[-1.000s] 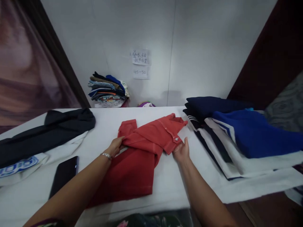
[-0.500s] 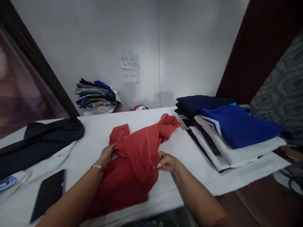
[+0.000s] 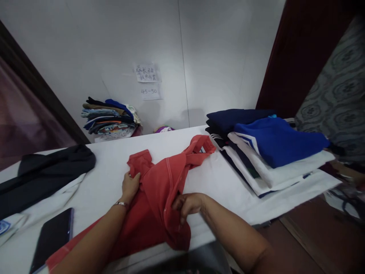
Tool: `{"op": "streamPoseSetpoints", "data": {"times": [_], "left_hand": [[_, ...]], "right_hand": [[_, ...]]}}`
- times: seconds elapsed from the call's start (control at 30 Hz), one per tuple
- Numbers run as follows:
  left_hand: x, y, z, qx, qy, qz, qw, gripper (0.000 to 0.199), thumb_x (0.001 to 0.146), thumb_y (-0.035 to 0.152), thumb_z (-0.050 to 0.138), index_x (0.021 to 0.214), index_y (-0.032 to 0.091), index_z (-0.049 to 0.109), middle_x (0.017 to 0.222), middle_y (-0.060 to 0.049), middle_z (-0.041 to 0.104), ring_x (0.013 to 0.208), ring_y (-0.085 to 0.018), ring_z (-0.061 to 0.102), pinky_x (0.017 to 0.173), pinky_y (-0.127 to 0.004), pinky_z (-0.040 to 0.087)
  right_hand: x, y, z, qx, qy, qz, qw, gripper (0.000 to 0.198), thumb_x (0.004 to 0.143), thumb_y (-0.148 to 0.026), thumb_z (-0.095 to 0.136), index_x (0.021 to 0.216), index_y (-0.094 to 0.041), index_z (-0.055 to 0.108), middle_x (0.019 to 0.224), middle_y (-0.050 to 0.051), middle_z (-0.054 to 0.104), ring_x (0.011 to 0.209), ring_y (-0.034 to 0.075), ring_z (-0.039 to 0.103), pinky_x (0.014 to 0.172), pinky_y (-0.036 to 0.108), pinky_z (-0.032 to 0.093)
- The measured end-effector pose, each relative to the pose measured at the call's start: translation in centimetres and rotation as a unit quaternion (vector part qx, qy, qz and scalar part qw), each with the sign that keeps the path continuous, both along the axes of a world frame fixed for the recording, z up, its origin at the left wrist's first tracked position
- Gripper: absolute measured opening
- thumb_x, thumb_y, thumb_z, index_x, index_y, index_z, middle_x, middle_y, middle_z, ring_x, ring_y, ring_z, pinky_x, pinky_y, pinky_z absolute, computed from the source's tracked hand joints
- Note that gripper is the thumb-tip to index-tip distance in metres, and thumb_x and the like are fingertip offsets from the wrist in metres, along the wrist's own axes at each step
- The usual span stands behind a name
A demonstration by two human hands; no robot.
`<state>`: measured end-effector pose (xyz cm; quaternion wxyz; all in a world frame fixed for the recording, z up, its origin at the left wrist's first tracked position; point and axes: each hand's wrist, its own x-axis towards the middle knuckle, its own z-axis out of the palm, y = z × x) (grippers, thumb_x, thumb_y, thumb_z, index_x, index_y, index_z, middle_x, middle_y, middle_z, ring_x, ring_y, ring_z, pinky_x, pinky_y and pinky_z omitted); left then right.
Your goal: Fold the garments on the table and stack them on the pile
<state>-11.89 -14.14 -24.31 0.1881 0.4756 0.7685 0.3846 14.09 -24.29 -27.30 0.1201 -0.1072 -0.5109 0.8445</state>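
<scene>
A red shirt (image 3: 159, 179) with pale stitching lies bunched across the white table, its collar end at the far right with a small label showing. My left hand (image 3: 130, 186) grips the cloth near a short red end, at the left side of the shirt; a bracelet circles that wrist. With curled fingers, my right hand (image 3: 189, 205) holds the shirt's right edge, some fingertips hidden inside a fold. Part of the shirt stretches beneath my left forearm toward the near left, where a dark phone (image 3: 53, 238) lies on the table.
Folded clothes (image 3: 273, 152) are stacked at the right, a blue one on top. Another clothes pile (image 3: 110, 118) stands against the wall, below paper signs (image 3: 149, 82). A black garment (image 3: 54, 171) lies at the left on the white table (image 3: 105, 190).
My right hand has moved left and slightly nearer, pulling the shirt's edge with it and folding the cloth over. The collar end has opened a little, showing its label. The camera view has shifted.
</scene>
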Motion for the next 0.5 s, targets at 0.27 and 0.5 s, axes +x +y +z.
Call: {"op": "streamPoseSetpoints", "data": {"times": [0.27, 0.5], "left_hand": [[0.0, -0.3, 0.2, 0.004, -0.003, -0.009, 1.0, 0.052, 0.081, 0.038, 0.059, 0.126, 0.012, 0.057, 0.117, -0.018, 0.07, 0.108, -0.033, 0.066, 0.096, -0.045, 0.051], [-0.2, -0.4, 0.1, 0.026, -0.045, -0.022, 0.998, 0.05, 0.08, 0.035, 0.061, 0.125, 0.012, 0.057, 0.121, -0.019, 0.068, 0.11, -0.033, 0.065, 0.097, -0.044, 0.051]], "right_hand": [[0.2, 0.1, 0.2, -0.043, -0.048, -0.066, 0.996, 0.026, 0.048, -0.007, 0.068, 0.073, -0.009, 0.072, 0.064, 0.002, 0.072, 0.053, 0.012, 0.065, 0.056, 0.019, 0.051], [-1.0, -3.4, 2.2, -0.055, 0.029, -0.071, 0.996, 0.015, 0.042, -0.012, 0.069, 0.056, -0.014, 0.066, 0.057, 0.001, 0.069, 0.048, 0.013, 0.062, 0.05, 0.018, 0.048]]}}
